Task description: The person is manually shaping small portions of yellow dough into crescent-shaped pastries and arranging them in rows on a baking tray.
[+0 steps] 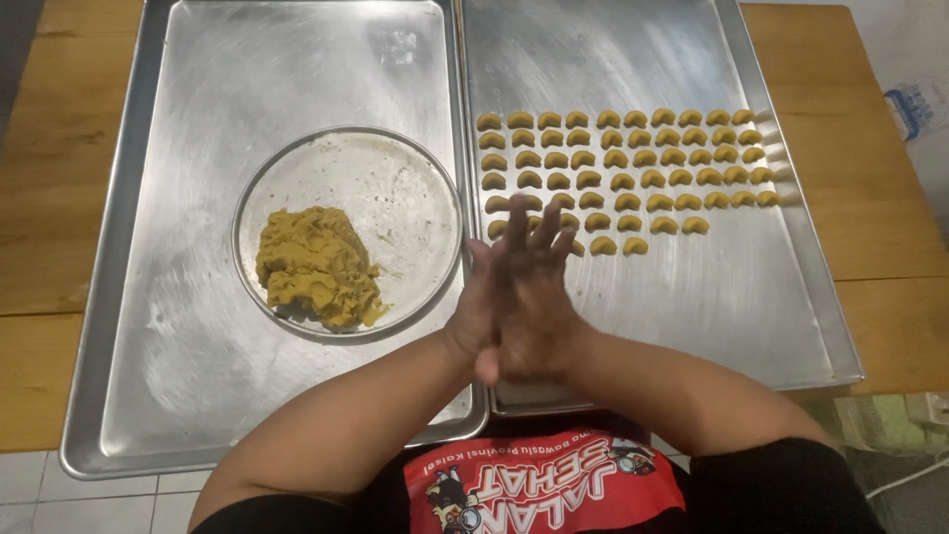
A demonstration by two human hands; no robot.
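palms (pixel 519 302) pressed together between dough plate (pixel 405 188) and crescent rows (pixel 633 173)

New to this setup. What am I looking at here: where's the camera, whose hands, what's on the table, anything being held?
There is no machine here: a person works with bare hands, and the single picture comes from a camera worn on their head, looking down.

The left hand and right hand are pressed together palm to palm over the trays. Whether anything is between the palms cannot be seen.

On the wooden table lie two metal baking trays side by side. The left tray carries a round metal plate with a lump of yellowish dough. The right tray holds rows of small crescent-shaped dough pieces.

At the bottom edge you see the person's red printed apron.
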